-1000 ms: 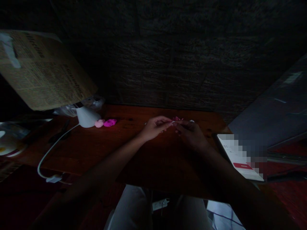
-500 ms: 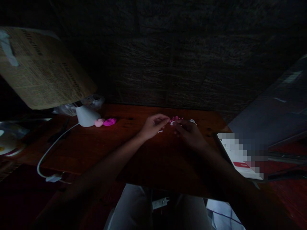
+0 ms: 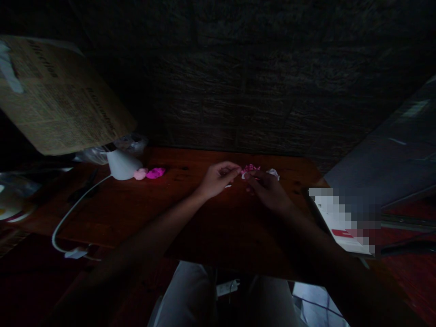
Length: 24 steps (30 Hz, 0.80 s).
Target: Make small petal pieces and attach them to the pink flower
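Above the wooden table, my left hand (image 3: 218,179) is closed in a pinch, thumb against fingertips. What it holds, if anything, is too small and dark to make out. Facing it, my right hand (image 3: 270,188) pinches a small white piece (image 3: 244,175) between thumb and fingers. Just behind the fingertips lie crumpled pink bits (image 3: 252,167). A crumpled whitish scrap (image 3: 274,173) shows past my right hand's knuckles. Beneath my left hand, the edge of a thin white sliver (image 3: 228,185) is visible.
On the left stands a lamp (image 3: 121,165) with a newsprint-patterned shade (image 3: 68,97) and a white cord (image 3: 64,213). A pale pink lump (image 3: 140,173) and a magenta lump (image 3: 156,172) lie by its base. A stone-like wall (image 3: 218,81) rises behind the table (image 3: 184,204).
My right hand has shifted slightly to the left, and more of the whitish scrap behind it shows. My left hand stays almost still.
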{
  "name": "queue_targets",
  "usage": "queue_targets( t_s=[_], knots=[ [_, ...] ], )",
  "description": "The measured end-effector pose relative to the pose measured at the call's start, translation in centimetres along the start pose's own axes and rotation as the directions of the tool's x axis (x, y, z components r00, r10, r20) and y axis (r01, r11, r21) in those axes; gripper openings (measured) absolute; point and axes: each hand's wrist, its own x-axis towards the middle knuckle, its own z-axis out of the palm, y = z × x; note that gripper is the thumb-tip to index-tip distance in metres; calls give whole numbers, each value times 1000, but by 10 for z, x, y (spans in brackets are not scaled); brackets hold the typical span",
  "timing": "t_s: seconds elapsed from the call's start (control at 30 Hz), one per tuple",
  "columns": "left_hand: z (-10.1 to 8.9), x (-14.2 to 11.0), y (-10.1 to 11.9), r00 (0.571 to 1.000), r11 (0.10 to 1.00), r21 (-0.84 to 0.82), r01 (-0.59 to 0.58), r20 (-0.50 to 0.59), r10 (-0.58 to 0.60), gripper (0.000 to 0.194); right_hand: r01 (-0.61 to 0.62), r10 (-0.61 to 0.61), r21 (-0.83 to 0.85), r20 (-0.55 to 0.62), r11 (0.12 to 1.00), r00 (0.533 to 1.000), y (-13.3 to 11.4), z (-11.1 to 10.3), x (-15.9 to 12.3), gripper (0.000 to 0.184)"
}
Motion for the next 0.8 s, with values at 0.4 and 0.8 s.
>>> queue_targets(
  t_s=[0.4,0.8],
  knots=[
    [0,-1,0,1000,1000,-8,18,-12,-18,30,-40,42,52,-25,998,999,-4,-1,-1,43],
    [-1,0,0,1000,1000,-4,-16,8,17,28,51,-51,6,21,999,998,-6,0,-3,41]
  ],
)
